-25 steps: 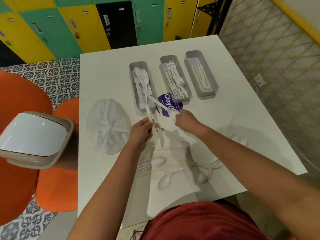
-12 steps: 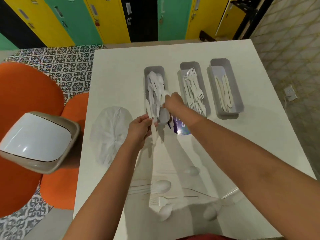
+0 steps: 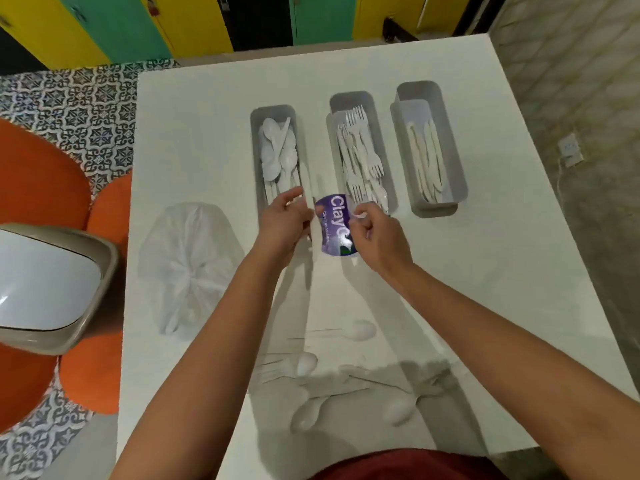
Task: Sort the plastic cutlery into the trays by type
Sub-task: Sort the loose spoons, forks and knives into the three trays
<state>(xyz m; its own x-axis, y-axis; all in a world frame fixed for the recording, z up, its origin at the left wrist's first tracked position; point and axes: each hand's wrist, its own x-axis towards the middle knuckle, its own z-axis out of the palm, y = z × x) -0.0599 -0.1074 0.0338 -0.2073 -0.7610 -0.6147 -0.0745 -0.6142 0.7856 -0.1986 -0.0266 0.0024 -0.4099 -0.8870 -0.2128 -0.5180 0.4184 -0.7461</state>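
Observation:
Three grey trays stand in a row on the white table. The left tray (image 3: 254, 150) holds spoons, the middle tray (image 3: 350, 97) holds forks, the right tray (image 3: 462, 188) holds knives. My left hand (image 3: 287, 220) is at the near end of the spoon tray, fingers stretched over the spoon handles. My right hand (image 3: 375, 235) hovers just in front of the fork tray with its fingers curled. A small white arc shows at its fingertips, and whether it is cutlery is unclear. Loose spoons (image 3: 360, 330) (image 3: 306, 414) and a fork (image 3: 273, 370) lie near the front edge.
A purple label (image 3: 330, 223) lies between my hands. A crumpled clear plastic bag (image 3: 190, 268) sits on the table's left side. A lidded bin (image 3: 45, 289) and orange seats (image 3: 38, 174) stand left of the table. A wall runs along the right.
My right hand put its spoon into the spoon tray, then pulled back right toward the fork tray. My left hand moved forward to the spoon tray's near end.

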